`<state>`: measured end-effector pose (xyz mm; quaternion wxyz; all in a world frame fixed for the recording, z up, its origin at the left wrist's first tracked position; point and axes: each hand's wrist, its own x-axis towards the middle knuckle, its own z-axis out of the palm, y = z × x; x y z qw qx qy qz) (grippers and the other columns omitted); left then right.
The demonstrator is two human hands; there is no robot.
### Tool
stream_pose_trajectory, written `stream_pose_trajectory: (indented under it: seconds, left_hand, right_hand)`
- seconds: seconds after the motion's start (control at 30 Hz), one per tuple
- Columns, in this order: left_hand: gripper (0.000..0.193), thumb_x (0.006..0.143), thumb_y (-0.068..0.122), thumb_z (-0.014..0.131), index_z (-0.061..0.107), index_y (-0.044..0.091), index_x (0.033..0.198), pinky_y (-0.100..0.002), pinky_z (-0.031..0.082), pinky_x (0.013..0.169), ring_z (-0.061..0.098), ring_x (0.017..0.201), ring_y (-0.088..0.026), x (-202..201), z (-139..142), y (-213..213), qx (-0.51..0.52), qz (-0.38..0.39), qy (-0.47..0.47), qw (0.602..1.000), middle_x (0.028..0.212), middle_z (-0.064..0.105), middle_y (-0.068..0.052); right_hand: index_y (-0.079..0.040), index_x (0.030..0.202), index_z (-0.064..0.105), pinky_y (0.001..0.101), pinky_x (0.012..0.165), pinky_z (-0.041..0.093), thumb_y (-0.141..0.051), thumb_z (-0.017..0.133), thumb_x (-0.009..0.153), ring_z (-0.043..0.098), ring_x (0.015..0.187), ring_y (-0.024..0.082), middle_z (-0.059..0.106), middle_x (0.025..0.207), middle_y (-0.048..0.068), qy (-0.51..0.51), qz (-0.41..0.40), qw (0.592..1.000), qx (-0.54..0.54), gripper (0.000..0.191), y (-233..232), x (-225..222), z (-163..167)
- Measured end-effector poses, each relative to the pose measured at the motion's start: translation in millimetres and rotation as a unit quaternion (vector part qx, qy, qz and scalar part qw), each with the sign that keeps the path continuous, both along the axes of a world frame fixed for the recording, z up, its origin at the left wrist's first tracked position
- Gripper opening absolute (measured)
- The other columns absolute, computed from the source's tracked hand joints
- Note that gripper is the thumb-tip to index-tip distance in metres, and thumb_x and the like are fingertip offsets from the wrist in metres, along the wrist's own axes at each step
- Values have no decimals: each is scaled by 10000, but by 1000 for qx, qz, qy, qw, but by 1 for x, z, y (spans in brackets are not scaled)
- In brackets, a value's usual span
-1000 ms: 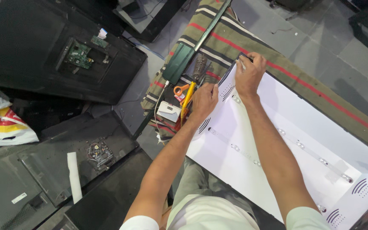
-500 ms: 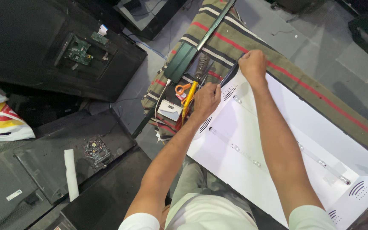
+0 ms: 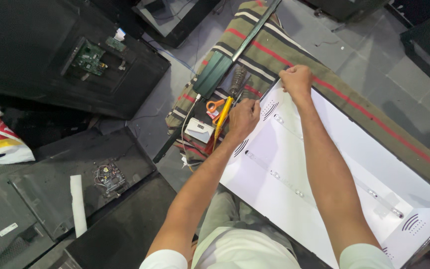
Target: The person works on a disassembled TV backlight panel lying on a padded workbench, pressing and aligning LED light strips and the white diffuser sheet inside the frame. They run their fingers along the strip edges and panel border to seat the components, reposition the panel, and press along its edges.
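On the striped blanket, both hands pinch the white panel's short end; it looks light, thin, bendable, best held by its edges.

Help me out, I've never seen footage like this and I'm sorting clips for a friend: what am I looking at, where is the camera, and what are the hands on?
The camera sits on a person's head and looks down along both bare arms. The left hand and right hand both rest on the near end of a large white panel with thin strips of small lights running along it. Whether either hand grips anything is hard to tell. The panel lies on a striped cloth. Beside the left hand are a yellow-handled tool, orange-handled pliers and a small white box. Dark television backs with a green circuit board lie around.
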<state>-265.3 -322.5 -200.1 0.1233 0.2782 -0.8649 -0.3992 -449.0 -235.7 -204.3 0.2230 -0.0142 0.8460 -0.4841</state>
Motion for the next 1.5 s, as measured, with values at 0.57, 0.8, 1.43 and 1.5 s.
stream_pose_trajectory:
  seconds: [0.57, 0.8, 1.43, 1.5]
  left_hand:
    - [240, 965, 233, 618, 747, 43, 896, -498, 515, 707, 683, 770, -383, 2, -8, -3, 1, -1, 6, 1000, 860, 696, -161]
    - [229, 948, 236, 622, 775, 68, 977, -476, 539, 742, 706, 809, -365, 2, -8, -4, 30, 9, 2, 999, 927, 731, -152]
    - [177, 945, 191, 622, 713, 54, 880, -488, 507, 684, 662, 738, -366, 5, -3, -11, 15, -6, 49, 999, 809, 653, -134]
    - [171, 945, 187, 630, 710, 55, 871, -487, 507, 682, 659, 731, -367, 5, -4, -11, 11, -3, 50, 999, 815, 654, -133]
  right_hand:
    - [25, 984, 690, 246, 575, 564, -81, 587, 1019, 690, 675, 105, 732, 824, 78, -28, -9, 984, -177, 151, 26, 13, -14]
    - [37, 917, 723, 243, 597, 586, -47, 630, 948, 706, 681, 121, 734, 824, 86, -39, -6, 985, -171, 129, 20, 8, -7]
    - [67, 865, 705, 282, 560, 570, -20, 671, 924, 687, 607, 161, 726, 762, 122, -221, -9, 975, -26, 110, -11, -26, 8]
    - [66, 859, 699, 283, 556, 572, -18, 675, 923, 690, 599, 161, 724, 760, 124, -225, -13, 974, -33, 107, -11, -24, 8]
